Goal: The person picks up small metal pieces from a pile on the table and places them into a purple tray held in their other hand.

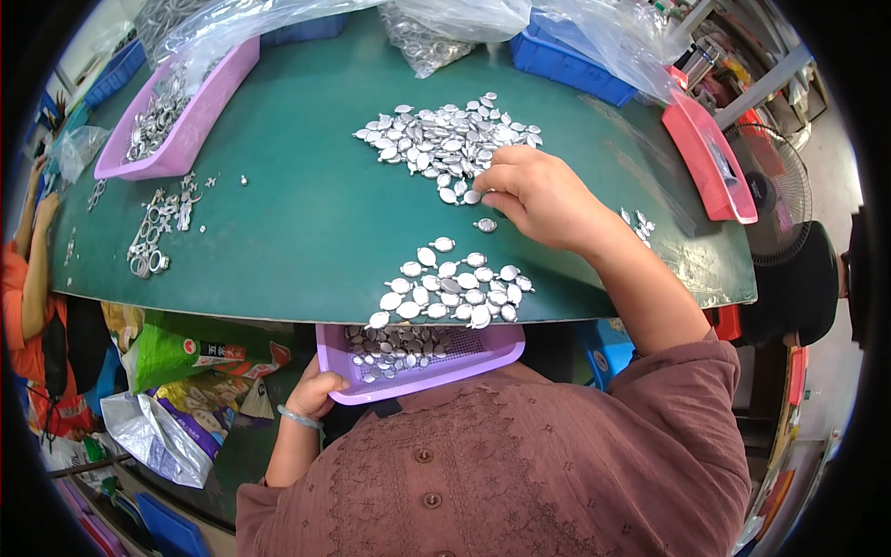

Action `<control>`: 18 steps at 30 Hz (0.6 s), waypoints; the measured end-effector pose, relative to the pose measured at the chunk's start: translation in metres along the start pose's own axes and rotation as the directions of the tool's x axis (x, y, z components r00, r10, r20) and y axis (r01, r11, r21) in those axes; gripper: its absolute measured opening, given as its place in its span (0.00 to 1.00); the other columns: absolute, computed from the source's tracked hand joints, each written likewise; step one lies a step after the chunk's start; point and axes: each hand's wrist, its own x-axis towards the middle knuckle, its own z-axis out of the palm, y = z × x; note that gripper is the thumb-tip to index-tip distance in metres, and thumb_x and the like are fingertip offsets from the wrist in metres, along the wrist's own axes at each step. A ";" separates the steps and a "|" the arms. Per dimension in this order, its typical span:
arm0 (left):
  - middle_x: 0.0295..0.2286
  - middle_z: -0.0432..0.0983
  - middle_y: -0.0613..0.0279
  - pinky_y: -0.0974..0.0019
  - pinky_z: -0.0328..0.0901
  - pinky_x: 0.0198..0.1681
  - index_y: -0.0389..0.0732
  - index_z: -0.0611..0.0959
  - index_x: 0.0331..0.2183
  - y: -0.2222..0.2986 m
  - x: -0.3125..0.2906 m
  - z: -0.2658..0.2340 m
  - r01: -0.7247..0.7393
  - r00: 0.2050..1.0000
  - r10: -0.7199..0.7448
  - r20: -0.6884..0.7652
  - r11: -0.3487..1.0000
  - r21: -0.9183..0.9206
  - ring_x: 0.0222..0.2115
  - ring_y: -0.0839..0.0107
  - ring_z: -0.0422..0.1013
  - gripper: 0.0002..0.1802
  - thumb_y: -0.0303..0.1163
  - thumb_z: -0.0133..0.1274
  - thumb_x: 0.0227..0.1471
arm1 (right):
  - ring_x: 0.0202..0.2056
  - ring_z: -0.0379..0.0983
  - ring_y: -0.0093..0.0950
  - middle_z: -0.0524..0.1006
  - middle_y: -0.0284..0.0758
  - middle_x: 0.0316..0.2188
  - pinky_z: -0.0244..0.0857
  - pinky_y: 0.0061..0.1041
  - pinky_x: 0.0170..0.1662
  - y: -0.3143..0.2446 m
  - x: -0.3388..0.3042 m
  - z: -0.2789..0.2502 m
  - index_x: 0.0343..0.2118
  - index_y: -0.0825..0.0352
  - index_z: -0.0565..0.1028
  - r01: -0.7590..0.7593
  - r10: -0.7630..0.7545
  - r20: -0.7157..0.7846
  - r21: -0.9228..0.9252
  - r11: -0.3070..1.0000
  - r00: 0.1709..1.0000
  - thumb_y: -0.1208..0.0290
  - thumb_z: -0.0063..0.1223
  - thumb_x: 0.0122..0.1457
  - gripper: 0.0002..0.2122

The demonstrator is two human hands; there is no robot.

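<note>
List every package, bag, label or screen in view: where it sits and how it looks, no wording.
Clear plastic bags: far table edge, crumpled, holding silvery metal parts.
Small clear bag: far left of the table, crumpled.
Green printed pouch: under the table, lower left, with a red patch.
Silver and purple foil bag: below the green pouch, opened.
Screens: none.

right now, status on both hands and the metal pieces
Left hand grips purple basket below table edge. Right hand fingers on far pile of oval metal pieces. Near pile by table edge; nothing blocking between.
</note>
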 end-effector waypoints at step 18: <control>0.38 0.70 0.54 0.65 0.62 0.45 0.30 0.64 0.48 0.000 -0.003 0.000 -0.006 1.000 0.006 -0.030 1.000 -0.011 0.39 0.64 0.68 0.37 0.24 0.49 0.27 | 0.36 0.68 0.35 0.70 0.36 0.28 0.63 0.32 0.40 -0.006 0.022 -0.007 0.33 0.63 0.77 0.036 -0.048 0.218 0.060 0.998 0.975 0.75 0.48 0.49 0.09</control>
